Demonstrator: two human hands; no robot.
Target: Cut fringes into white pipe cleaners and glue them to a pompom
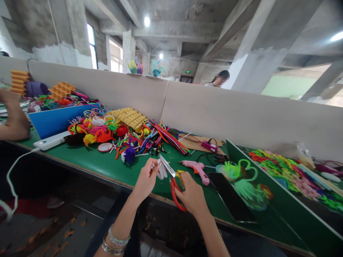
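My left hand [146, 178] is closed on white fuzzy strips [162, 172] that fan out to the right of its fingertips, above the table's near edge. In my right hand [191, 192] are scissors [174, 182] with red and yellow handles. Their blades point up and left, close to the white strips and my left fingertips. A pink glue gun [197, 170] lies just beyond my right hand. A purple fuzzy ball [130, 154] sits on the green table [107, 165] behind my left hand.
Colourful pipe cleaners [103, 130] heap up at the back left, beside a yellow tray [131, 117]. At right lie a dark phone [232, 198], green fuzzy pieces [248, 191] and a green divider [268, 192]. A power strip [52, 141] and another person's arm [14, 117] are at left.
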